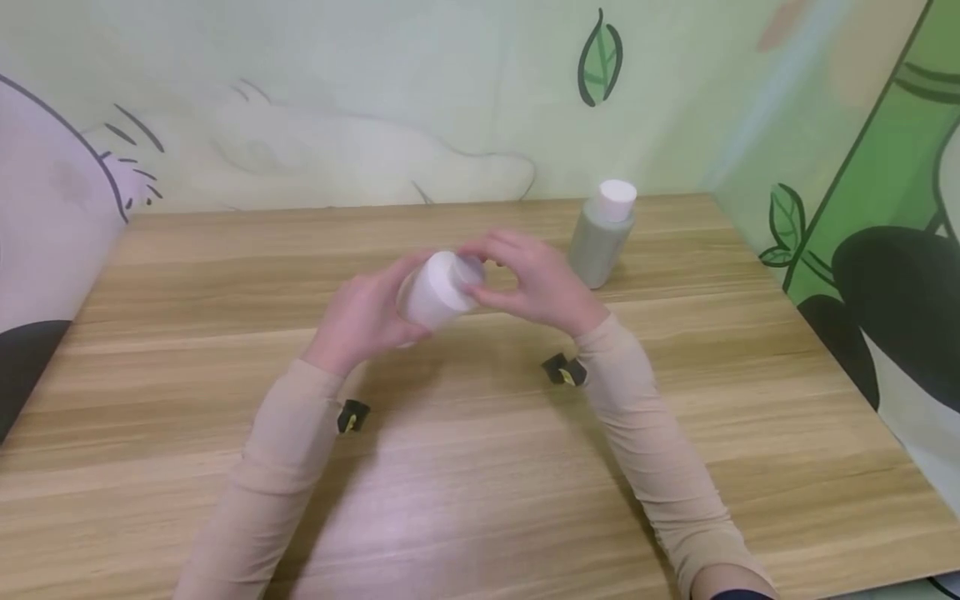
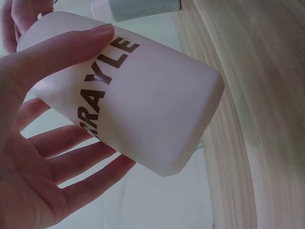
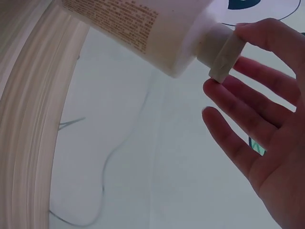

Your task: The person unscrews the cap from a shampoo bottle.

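Observation:
A white bottle (image 1: 429,298) is held tilted above the table, its top leaning to the right. My left hand (image 1: 363,317) grips its body, with the thumb across one side and the fingers round the other. Dark capital letters run across the bottle (image 2: 157,100) in the left wrist view. At the upper end, my right hand (image 1: 536,282) pinches the pale cap (image 3: 228,56) between thumb and fingertips. Small brown print covers part of the bottle (image 3: 183,33) in the right wrist view. Whether the cap is loose I cannot tell.
A grey-green bottle (image 1: 597,246) with a white cap (image 1: 618,198) stands upright behind my right hand. The wood-grain table (image 1: 465,483) meets a painted wall (image 1: 337,100) at the back. Small black pieces (image 1: 352,417) show beside the sleeves.

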Motion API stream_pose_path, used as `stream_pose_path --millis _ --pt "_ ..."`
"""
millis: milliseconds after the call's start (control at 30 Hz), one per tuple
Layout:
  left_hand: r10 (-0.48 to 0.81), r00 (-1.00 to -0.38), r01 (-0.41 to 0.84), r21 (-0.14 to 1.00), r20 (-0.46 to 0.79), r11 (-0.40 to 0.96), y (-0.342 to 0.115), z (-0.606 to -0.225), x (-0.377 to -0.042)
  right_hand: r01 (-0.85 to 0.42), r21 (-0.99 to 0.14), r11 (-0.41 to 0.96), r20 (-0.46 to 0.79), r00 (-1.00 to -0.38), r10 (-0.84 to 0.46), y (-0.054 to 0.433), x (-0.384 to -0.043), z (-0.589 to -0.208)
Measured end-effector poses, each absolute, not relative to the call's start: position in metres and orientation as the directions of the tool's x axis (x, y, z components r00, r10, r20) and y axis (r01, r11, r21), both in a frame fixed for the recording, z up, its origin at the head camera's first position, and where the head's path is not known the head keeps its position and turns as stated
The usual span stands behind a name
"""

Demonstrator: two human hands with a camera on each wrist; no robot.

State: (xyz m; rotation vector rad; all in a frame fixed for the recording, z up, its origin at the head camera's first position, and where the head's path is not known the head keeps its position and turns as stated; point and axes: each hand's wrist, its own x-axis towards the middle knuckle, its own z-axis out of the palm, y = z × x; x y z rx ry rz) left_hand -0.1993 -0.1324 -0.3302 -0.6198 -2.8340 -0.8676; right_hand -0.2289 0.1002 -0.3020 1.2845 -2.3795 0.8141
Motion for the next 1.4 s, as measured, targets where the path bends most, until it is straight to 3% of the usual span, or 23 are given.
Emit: stream_pose_path --millis 300,600,800,1167,1267,1400 --pt "0.363 -0.899 0.439 0.504 0.247 0.744 -0.1338 -0.3302 -0.2000 -0.875 -0.353 0.332 0.507 -0.477 -0.718 0.1032 -0.2330 -0.3007" --pt "0.355 -0.903 0.430 0.505 0.243 0.748 -0.1327 -0.3273 -0.2004 -0.831 -0.380 0.406 0.574 -0.556 -0.601 0.0985 -0.2335 -0.3048" --pt "0.359 -0.900 0.436 0.491 0.246 0.754 -0.1328 -0.3267 -0.2004 -0.836 -0.345 0.426 0.584 -0.547 -0.600 0.0966 -0.2327 -0.3044" --pt "0.351 -0.905 0.425 0.490 0.240 0.761 -0.1332 -0.3269 -0.2001 -0.879 -0.213 0.427 0.531 -0.471 -0.705 0.1006 -0.2315 -0.2997" --pt "0.349 -0.908 0.420 0.501 0.232 0.757 -0.1328 -0.3267 -0.1992 -0.873 -0.223 0.434 0.520 -0.483 -0.705 0.1011 -0.2315 -0.3006" --pt "0.336 -0.916 0.402 0.521 0.220 0.753 -0.1334 -0.3260 -0.1980 -0.833 -0.277 0.479 0.505 -0.551 -0.665 0.1014 -0.2316 -0.3015"
